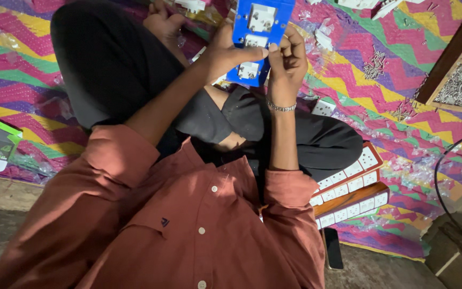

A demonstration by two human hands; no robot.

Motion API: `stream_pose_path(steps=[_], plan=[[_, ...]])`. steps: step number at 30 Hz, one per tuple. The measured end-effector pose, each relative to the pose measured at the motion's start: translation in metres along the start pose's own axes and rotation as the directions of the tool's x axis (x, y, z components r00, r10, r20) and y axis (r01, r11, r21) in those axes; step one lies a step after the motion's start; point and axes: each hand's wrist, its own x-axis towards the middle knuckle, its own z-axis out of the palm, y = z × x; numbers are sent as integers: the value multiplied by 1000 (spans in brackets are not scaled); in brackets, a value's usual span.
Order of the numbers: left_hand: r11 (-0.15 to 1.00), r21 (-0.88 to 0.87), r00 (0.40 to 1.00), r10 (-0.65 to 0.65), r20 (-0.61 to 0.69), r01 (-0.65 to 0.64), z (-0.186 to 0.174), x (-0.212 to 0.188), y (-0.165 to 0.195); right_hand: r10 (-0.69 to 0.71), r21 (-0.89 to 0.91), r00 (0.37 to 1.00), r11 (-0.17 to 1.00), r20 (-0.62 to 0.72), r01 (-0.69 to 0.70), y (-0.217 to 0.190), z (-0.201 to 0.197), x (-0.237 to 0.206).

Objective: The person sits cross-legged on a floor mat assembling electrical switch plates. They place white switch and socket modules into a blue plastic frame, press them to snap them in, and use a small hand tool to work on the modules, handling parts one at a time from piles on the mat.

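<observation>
Head view: both hands on a blue plate

Left hand (223,51) grips the blue plate (263,32) from the side, thumb pressed on its face. Right hand (287,59) pinches something too small to tell at the plate's lower edge. White sockets (348,184) lie in rows well below the fingers.

This looks like a small home workshop on the floor. A bright zigzag mat (391,69) covers it. Little screws (374,65) lie in heaps, a wooden tray (458,80) holds more, and white switch boards (351,187) are stacked up.
</observation>
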Motion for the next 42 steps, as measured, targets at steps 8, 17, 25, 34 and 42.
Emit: stream_pose_path(steps=[8, 17, 25, 34, 42], plan=[[999, 28, 998, -30, -49, 32, 0, -7, -14, -12, -128, 999, 992, 47, 18, -9, -10, -2], [987, -128, 988, -110, -110, 95, -1, 6, -24, -64, -959, 985, 228, 160, 171, -86, -180, 55], [994, 17, 969, -103, -225, 110, -4, 24, -36, -65, -971, 997, 236, -50, -33, -97, -232, 82], [978, 27, 945, -192, -264, 206, 13, 46, -48, 6, -992, 995, 79, 102, 101, -94, -228, 100], [984, 110, 976, -119, -185, 141, 2, 29, -45, -19, -979, 991, -155, 133, 129, -70, -213, 94]])
